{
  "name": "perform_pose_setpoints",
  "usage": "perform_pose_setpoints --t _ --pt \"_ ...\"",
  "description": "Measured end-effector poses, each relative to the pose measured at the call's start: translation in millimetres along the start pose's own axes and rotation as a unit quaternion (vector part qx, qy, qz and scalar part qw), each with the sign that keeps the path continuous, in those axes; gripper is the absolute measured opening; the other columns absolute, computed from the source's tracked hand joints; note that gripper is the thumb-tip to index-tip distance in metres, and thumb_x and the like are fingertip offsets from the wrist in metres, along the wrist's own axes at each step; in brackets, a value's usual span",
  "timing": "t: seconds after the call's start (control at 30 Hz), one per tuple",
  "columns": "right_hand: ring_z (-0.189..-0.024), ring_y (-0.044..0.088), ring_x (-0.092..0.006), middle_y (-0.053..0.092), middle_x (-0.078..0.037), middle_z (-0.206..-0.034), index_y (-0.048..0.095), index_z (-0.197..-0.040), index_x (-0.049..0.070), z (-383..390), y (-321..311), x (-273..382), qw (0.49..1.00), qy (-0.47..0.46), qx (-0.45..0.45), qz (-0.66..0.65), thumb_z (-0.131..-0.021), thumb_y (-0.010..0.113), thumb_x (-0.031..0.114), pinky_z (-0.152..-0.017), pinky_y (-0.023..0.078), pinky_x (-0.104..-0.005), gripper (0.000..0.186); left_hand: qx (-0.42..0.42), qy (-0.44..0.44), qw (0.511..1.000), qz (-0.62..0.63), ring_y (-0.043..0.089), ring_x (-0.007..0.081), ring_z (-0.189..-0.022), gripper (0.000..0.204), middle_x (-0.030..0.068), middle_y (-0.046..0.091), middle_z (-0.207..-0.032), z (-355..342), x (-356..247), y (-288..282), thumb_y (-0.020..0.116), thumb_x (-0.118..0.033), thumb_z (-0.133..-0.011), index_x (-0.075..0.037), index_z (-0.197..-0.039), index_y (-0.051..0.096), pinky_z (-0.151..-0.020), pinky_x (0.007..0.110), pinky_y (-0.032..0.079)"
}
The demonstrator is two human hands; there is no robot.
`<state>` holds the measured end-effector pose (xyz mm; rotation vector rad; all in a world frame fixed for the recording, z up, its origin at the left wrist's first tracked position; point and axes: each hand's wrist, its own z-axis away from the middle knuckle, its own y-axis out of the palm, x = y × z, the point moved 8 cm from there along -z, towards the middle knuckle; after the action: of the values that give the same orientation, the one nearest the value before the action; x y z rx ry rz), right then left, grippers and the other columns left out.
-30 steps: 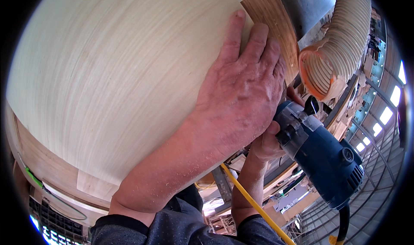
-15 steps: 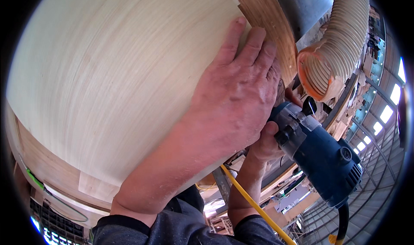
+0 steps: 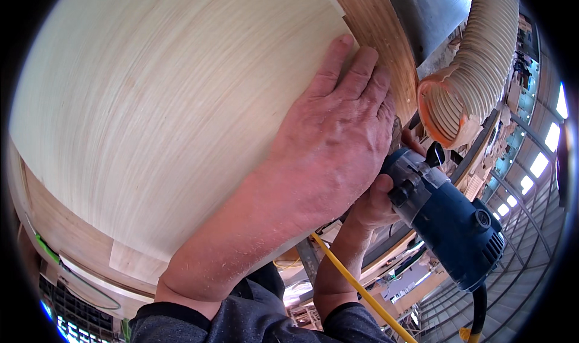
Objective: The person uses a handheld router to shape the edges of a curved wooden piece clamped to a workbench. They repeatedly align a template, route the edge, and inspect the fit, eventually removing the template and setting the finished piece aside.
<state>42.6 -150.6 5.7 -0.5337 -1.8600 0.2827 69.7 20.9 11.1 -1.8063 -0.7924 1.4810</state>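
Note:
A wide, pale wood-veneer panel [image 3: 157,114] fills the left of the view. My left hand [image 3: 338,120] lies flat near its right edge, fingers stretched out and slightly spread, the tips by a browner wood strip [image 3: 383,26]. Below and to the right of it, my right hand [image 3: 373,210] grips a blue trim router [image 3: 452,222] around its clear-collared base, thumb on the near side. The router lies sideways against the panel's edge, its body pointing down to the right. My left hand and the edge hide its bit and part of the right hand's fingers.
A ribbed dust hose [image 3: 482,59] with an orange-rimmed mouth hangs just beyond the router. Behind the strip is a grey metal surface [image 3: 425,14]. A yellow cord [image 3: 350,279] runs below my right forearm, and the router's black cord [image 3: 479,310] trails downward.
My left hand sits slightly farther right and lower in view. The right hand and router have shifted slightly downward. Both hands keep their hold and pose.

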Motion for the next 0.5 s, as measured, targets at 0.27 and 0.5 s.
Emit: perform_pose_setpoints --t 0.27,0.5 --pt "-0.129 0.063 -0.0365 0.063 -0.02 -0.131 0.029 -0.146 0.01 -2.2 0.7 0.8 1.0 -0.005 -0.007 0.001 -0.085 0.085 0.047 -0.116 0.046 -0.0515 0.09 -0.003 -0.004 1.0 -0.006 0.044 0.0321 -0.147 0.045 0.0117 0.064 -0.144 -0.5 -0.5 0.7 0.059 -0.026 -0.096 -0.004 -0.134 0.07 -0.131 0.055 0.01" --pt "-0.129 0.063 -0.0352 0.064 -0.019 -0.13 0.031 -0.146 0.013 -4.2 2.2 -0.1 1.0 -0.001 -0.002 -0.008 -0.086 0.085 0.045 -0.117 0.046 -0.0519 0.087 0.009 -0.004 1.0 -0.014 0.042 0.0327 -0.149 0.046 0.0124 0.062 -0.147 0.2 -0.3 2.5 0.059 -0.027 -0.098 -0.003 -0.137 0.068 -0.131 0.055 0.009"
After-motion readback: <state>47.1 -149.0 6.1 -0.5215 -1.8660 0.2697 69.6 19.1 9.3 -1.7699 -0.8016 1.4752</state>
